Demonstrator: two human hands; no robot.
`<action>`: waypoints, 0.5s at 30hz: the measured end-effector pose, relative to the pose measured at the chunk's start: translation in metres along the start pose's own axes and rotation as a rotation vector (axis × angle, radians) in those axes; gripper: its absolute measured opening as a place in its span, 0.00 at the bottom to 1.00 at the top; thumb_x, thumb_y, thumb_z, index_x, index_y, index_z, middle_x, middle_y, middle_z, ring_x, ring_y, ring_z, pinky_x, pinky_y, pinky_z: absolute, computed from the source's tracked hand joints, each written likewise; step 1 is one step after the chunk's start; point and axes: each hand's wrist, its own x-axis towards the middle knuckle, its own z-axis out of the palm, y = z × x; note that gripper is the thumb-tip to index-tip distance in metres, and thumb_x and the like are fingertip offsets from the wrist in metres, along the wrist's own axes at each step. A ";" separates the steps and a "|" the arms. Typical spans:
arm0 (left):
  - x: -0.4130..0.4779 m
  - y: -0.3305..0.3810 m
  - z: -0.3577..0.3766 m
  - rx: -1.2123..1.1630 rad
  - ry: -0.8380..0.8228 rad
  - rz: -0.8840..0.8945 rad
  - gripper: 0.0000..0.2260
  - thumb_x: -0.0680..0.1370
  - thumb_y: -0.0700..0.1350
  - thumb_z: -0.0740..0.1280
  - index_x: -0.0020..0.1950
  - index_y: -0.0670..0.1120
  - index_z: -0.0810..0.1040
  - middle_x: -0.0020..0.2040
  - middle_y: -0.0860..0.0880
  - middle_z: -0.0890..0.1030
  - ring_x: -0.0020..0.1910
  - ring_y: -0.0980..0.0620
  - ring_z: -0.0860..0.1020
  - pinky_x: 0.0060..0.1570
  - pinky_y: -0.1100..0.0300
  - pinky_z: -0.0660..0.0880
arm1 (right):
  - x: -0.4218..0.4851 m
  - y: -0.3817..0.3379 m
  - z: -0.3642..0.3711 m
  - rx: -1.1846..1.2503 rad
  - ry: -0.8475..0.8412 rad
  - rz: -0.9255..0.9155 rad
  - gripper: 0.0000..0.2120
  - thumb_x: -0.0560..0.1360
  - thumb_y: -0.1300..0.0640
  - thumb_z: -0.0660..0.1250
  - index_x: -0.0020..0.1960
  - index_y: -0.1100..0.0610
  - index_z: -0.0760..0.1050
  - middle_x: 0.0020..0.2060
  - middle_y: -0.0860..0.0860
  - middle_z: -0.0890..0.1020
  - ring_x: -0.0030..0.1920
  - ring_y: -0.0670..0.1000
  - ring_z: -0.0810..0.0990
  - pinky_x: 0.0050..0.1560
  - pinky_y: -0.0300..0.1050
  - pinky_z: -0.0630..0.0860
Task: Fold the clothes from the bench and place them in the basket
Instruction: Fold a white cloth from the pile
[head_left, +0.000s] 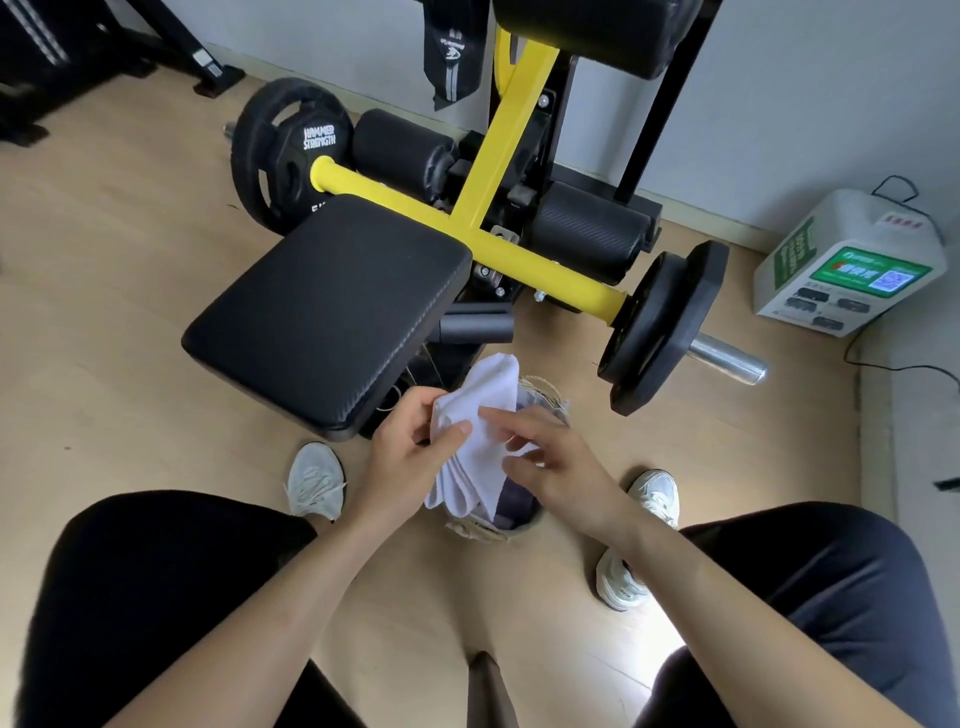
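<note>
Your bench (332, 306) looks cleared and the basket (475, 531) holds clothes, so only the socks (493, 384) seem left, pinched in your left hand (400, 457), your right hand (561, 467) resting loose-fingered on them.

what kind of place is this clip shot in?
Most likely a gym or home workout room: a yellow-framed machine, a black weight plate marked Hammer Strength, and a padded bench.
</note>
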 end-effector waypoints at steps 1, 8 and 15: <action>0.001 0.001 -0.001 -0.013 -0.003 -0.003 0.13 0.73 0.55 0.71 0.54 0.51 0.77 0.48 0.44 0.83 0.51 0.41 0.82 0.51 0.40 0.78 | 0.001 0.002 -0.002 -0.063 0.033 -0.042 0.22 0.73 0.61 0.65 0.66 0.51 0.78 0.51 0.48 0.76 0.52 0.43 0.76 0.53 0.35 0.73; -0.002 0.007 -0.001 0.077 -0.191 0.047 0.10 0.74 0.46 0.67 0.54 0.46 0.79 0.47 0.49 0.81 0.48 0.51 0.79 0.48 0.59 0.73 | 0.008 0.008 -0.020 -0.361 0.156 -0.141 0.35 0.67 0.52 0.76 0.72 0.45 0.69 0.63 0.39 0.71 0.64 0.51 0.67 0.65 0.39 0.66; -0.001 0.012 -0.003 -0.087 -0.178 -0.055 0.09 0.78 0.45 0.68 0.58 0.46 0.80 0.52 0.48 0.84 0.53 0.52 0.81 0.51 0.61 0.75 | 0.008 0.007 -0.035 -0.213 -0.024 0.088 0.12 0.71 0.58 0.75 0.52 0.47 0.80 0.42 0.43 0.82 0.42 0.42 0.76 0.41 0.32 0.72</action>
